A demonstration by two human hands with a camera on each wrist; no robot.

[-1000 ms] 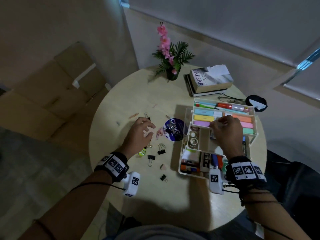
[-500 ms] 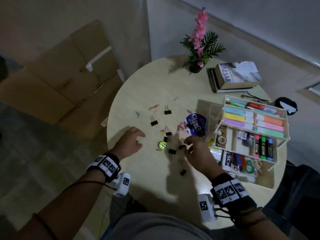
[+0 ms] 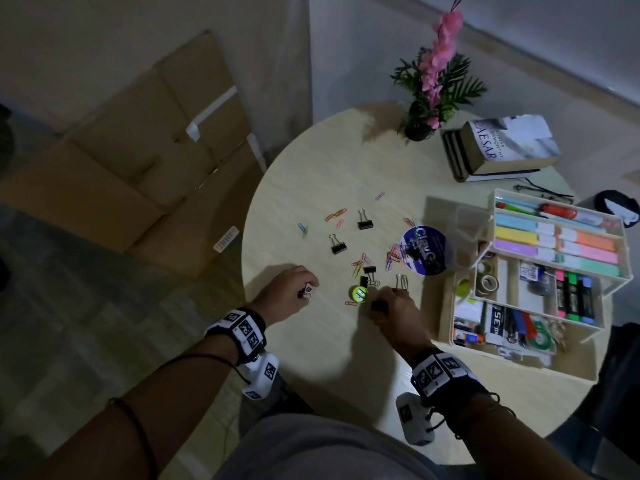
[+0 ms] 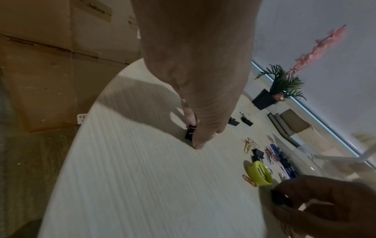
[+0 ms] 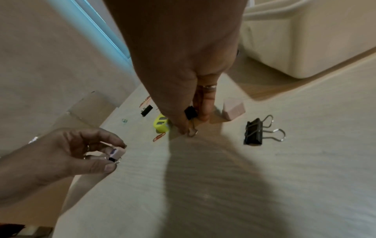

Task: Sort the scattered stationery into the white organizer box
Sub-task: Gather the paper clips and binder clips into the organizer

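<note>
A: Start at the left. What is the left hand [image 3: 289, 292] doing?

B: It sits at the near left edge of the round table [image 3: 311, 358], fingers curled, pinching a small pale eraser [image 5: 117, 152] together with a small black binder clip [image 4: 190, 133].

A: And to its right?

B: A yellow-green round piece [image 3: 358, 293] lies on the table between the hands (what it is I cannot tell). Beyond it, coloured paper clips [image 3: 362, 261] and several black binder clips [image 3: 337, 244] are scattered toward the far side.

A: The right hand [image 3: 398, 315]?

B: Just right of the yellow-green piece, fingertips down at the tabletop, pinching another black clip [image 5: 190, 112]. In the right wrist view a pink eraser [image 5: 233, 111] and a larger binder clip [image 5: 255, 132] lie just beside it.

A: Further right?

B: A round blue-labelled tub [image 3: 424, 251], then the white organizer box [image 3: 519, 362] at the right edge, open in tiers, with pastel sticky-note pads, highlighters, tape rolls and pens inside.

A: Behind?

B: A potted pink flower [image 3: 433, 84] and stacked books [image 3: 502, 147] at the far side.
</note>
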